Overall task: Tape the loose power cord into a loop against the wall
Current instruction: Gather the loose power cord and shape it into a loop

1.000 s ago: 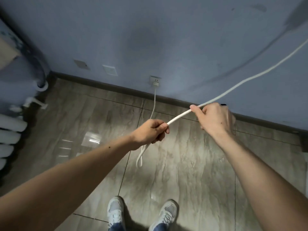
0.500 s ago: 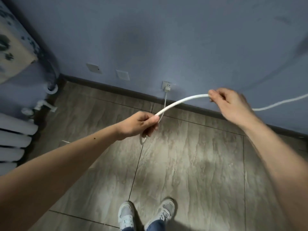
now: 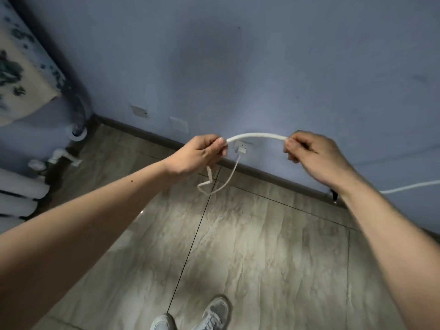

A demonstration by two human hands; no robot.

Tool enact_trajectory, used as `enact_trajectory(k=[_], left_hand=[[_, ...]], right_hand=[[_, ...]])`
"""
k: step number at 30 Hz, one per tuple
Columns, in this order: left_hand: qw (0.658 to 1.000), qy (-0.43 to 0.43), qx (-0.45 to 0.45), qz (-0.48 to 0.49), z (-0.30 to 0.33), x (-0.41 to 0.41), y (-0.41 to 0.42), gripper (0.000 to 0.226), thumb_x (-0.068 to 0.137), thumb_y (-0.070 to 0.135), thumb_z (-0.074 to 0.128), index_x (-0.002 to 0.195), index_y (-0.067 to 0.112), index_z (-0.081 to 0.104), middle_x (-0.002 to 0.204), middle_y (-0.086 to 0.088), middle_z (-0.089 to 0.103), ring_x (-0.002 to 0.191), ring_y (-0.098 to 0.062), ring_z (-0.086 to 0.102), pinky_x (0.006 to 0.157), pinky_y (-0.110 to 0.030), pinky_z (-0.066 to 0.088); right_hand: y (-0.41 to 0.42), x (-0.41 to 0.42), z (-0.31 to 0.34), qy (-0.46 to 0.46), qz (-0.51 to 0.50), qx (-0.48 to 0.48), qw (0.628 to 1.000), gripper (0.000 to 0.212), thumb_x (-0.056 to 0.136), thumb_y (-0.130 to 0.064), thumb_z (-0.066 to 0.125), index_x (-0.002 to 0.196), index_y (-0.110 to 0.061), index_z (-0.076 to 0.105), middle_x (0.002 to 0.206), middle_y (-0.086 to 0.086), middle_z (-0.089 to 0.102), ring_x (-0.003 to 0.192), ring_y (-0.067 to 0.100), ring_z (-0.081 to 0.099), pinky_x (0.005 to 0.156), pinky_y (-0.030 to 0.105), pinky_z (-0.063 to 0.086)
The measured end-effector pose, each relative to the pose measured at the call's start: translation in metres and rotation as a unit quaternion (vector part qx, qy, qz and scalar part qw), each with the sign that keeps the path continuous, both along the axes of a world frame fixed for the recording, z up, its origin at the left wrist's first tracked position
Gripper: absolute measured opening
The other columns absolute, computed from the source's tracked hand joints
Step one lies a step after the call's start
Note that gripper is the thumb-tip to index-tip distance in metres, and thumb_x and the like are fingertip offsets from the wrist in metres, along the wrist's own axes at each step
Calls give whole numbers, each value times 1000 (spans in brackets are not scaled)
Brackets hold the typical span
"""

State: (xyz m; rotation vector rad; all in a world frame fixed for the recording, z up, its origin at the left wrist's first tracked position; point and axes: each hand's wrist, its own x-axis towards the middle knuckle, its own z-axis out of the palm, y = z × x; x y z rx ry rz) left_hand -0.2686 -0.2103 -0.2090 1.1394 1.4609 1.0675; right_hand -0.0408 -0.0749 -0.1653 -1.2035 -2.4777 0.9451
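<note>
A white power cord (image 3: 256, 135) arches between my two hands in front of the blue wall (image 3: 238, 67). My left hand (image 3: 200, 154) pinches its left end of the arch; below that hand the cord hangs in a thin loop down to the floor and back up to the plug in the wall socket (image 3: 241, 146). My right hand (image 3: 314, 158) grips the other end of the arch. Past my right wrist the cord reappears low at the right edge. No tape shows.
A dark skirting board (image 3: 273, 177) runs along the wall's foot above the grey tiled floor (image 3: 238, 246). Two blank wall plates (image 3: 178, 123) sit left of the socket. A white radiator (image 3: 16, 194) and pipes fill the left corner. My shoes (image 3: 214, 313) are at the bottom.
Both hands have risen towards the wall and come closer together. The straight stretch of cord between them has bent into an arch in front of the socket.
</note>
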Motion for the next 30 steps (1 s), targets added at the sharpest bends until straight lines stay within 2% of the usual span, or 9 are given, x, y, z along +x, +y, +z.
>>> enact_trajectory(k=[4, 7, 12, 16, 19, 24, 27, 29, 30], left_hand=[[999, 1, 14, -35, 16, 19, 36, 34, 105, 19, 35, 79, 12, 56, 51, 13, 37, 46, -3, 30, 46, -17, 25], [998, -15, 61, -23, 26, 14, 53, 30, 105, 16, 35, 91, 5, 59, 61, 1, 45, 54, -7, 42, 57, -17, 38], [991, 29, 84, -102, 29, -9, 81, 19, 101, 12, 37, 104, 1, 52, 91, -18, 59, 87, -24, 58, 84, -39, 48], [993, -12, 85, -82, 46, -14, 110, 17, 103, 16, 40, 99, 10, 56, 69, -6, 48, 64, -17, 48, 70, -42, 50], [991, -8, 100, -89, 58, -21, 128, 24, 103, 18, 43, 99, 6, 64, 68, -6, 52, 63, -20, 47, 59, -30, 45], [995, 2, 55, -80, 20, -36, 123, 32, 104, 23, 37, 89, 3, 57, 70, -12, 47, 62, -19, 45, 60, -23, 40], [998, -5, 20, -59, 10, -32, 128, 33, 104, 28, 37, 79, 11, 51, 63, 3, 42, 58, -10, 38, 57, -22, 34], [998, 17, 14, -60, 18, -26, 139, 34, 104, 29, 39, 75, 15, 51, 58, 12, 42, 55, -5, 38, 55, -18, 35], [997, 30, 16, -66, 23, -22, 145, 34, 104, 29, 39, 75, 15, 52, 58, 12, 43, 55, -5, 38, 55, -17, 35]], right_hand=[[1, -29, 6, -56, 115, 63, 990, 23, 90, -47, 53, 92, -25, 60, 69, -6, 59, 67, 16, 56, 64, 37, 46], [15, -38, 16, 36, 74, 50, 995, 18, 92, -36, 58, 81, -22, 62, 61, -5, 52, 57, 5, 46, 58, 30, 37], [36, -40, 31, 157, -62, -22, 985, 22, 93, -28, 57, 73, -23, 64, 58, -7, 50, 55, 8, 44, 57, 27, 36], [51, -53, 49, 77, -39, 42, 995, 17, 93, -36, 55, 94, -23, 65, 79, -4, 65, 71, 13, 61, 70, 35, 50], [65, -69, 61, 10, 28, 108, 994, 24, 91, -42, 57, 88, -20, 66, 70, -5, 60, 62, 4, 53, 58, 18, 37], [95, -66, 73, 192, -144, 49, 970, 25, 87, -38, 59, 66, -27, 63, 51, -15, 52, 52, 4, 46, 58, 31, 37], [110, -63, 72, 51, -66, 157, 984, 18, 89, -38, 57, 100, -26, 64, 85, -5, 65, 79, 17, 61, 75, 31, 44], [117, -71, 73, -101, 79, 276, 953, 43, 87, -48, 56, 124, -25, 55, 110, 5, 63, 99, 28, 59, 84, 39, 43], [121, -76, 72, -158, 153, 320, 922, 46, 88, -54, 51, 123, -24, 56, 108, 6, 63, 98, 31, 59, 82, 40, 42]])
